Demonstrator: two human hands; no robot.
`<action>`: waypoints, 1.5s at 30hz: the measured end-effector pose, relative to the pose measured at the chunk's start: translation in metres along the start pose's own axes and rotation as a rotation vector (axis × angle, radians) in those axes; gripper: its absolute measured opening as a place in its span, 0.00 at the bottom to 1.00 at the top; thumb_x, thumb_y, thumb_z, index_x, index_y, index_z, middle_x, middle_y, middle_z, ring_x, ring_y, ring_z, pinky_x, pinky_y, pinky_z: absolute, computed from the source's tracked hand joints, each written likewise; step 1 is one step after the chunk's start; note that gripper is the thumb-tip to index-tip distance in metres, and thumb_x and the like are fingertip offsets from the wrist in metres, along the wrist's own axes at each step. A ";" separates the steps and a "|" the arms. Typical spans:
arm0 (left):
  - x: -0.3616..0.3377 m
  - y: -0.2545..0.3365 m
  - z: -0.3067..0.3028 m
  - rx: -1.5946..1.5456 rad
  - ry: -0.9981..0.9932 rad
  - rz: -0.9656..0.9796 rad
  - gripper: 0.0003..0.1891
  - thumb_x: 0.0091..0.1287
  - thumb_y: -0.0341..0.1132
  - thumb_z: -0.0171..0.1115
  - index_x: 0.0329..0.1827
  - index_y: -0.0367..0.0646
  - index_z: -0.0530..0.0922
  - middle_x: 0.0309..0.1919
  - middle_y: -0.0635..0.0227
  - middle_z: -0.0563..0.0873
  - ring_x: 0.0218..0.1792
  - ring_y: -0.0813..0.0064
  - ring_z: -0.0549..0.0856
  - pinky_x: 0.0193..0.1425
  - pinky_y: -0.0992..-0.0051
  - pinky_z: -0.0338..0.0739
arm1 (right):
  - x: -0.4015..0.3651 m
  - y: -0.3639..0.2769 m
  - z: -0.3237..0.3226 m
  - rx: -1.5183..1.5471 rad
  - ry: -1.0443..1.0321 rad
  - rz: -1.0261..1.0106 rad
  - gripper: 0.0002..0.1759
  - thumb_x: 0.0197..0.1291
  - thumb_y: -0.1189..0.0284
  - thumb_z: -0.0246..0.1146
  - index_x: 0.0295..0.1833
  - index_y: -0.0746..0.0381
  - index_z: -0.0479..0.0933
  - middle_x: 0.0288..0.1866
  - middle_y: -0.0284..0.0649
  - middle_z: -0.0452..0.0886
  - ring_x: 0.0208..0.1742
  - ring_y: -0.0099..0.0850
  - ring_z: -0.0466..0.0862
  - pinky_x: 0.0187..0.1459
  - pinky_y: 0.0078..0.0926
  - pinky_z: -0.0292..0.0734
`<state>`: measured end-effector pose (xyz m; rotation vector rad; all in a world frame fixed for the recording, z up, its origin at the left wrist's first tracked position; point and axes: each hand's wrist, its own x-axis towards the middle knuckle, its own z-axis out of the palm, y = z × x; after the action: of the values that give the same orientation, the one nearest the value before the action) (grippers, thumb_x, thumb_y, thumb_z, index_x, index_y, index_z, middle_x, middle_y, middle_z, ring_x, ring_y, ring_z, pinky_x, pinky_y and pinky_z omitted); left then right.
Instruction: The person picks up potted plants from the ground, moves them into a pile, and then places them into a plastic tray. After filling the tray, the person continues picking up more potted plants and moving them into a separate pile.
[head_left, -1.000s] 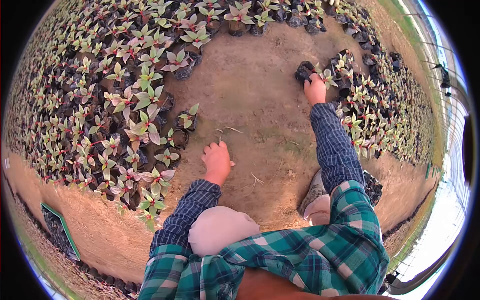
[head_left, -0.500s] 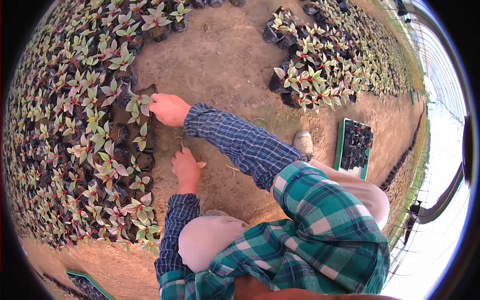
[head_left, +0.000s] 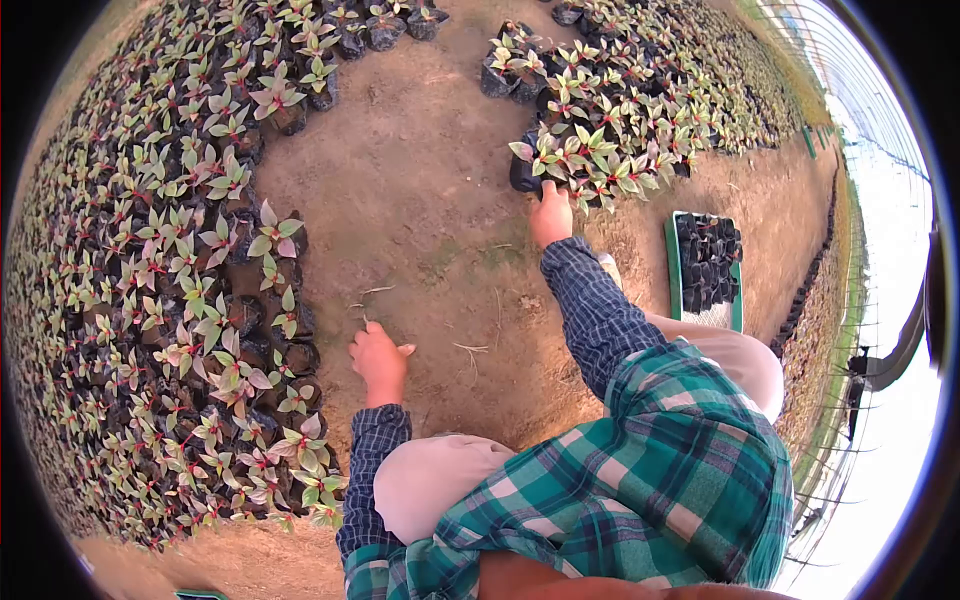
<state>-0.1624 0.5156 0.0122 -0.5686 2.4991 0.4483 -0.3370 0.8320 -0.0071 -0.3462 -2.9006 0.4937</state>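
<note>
My right hand [head_left: 553,216] reaches forward to the near corner of the right-hand block of plants. Its fingers close on the lower side of a potted seedling [head_left: 527,172] in a black plastic bag, with green and pinkish leaves. My left hand [head_left: 379,364] is low over the bare soil, beside the large left block of potted seedlings [head_left: 215,325]. Its fingers are curled and its thumb points to the right. A thin pale bit shows at the fingertips; what it is, I cannot make out.
A green-edged tray [head_left: 676,270] with several black pots [head_left: 708,262] stands on the soil to the right. A shoe [head_left: 609,268] is beside my right sleeve. Brown soil [head_left: 400,170] runs between the plant blocks. Greenhouse framing [head_left: 885,375] curves along the right.
My right hand has left the seedling at the edge of the left block and swung right to a pot in the right block. My left hand stays low near the left block.
</note>
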 end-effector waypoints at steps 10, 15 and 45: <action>0.002 0.000 0.001 -0.008 -0.038 -0.040 0.37 0.47 0.46 0.79 0.57 0.42 0.71 0.54 0.57 0.76 0.58 0.51 0.75 0.54 0.53 0.76 | 0.019 -0.106 0.019 0.403 -0.057 -0.412 0.11 0.50 0.71 0.66 0.36 0.66 0.75 0.34 0.54 0.79 0.40 0.53 0.80 0.41 0.45 0.75; 0.003 0.003 -0.001 -0.004 -0.063 -0.060 0.36 0.47 0.47 0.79 0.57 0.42 0.71 0.54 0.57 0.75 0.58 0.51 0.74 0.54 0.52 0.75 | 0.051 -0.241 0.040 0.455 -0.264 -0.823 0.13 0.52 0.70 0.60 0.43 0.65 0.75 0.42 0.49 0.79 0.43 0.50 0.81 0.44 0.45 0.78; 0.006 0.005 -0.001 0.056 -0.082 -0.046 0.37 0.44 0.46 0.80 0.54 0.39 0.71 0.51 0.53 0.77 0.54 0.50 0.76 0.53 0.55 0.75 | 0.206 -0.097 0.108 0.217 0.015 -0.004 0.21 0.50 0.60 0.63 0.41 0.67 0.80 0.39 0.55 0.83 0.47 0.50 0.83 0.51 0.43 0.77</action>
<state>-0.1702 0.5176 0.0108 -0.5731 2.4076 0.3748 -0.5762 0.7632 -0.0457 -0.3095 -2.7964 0.7930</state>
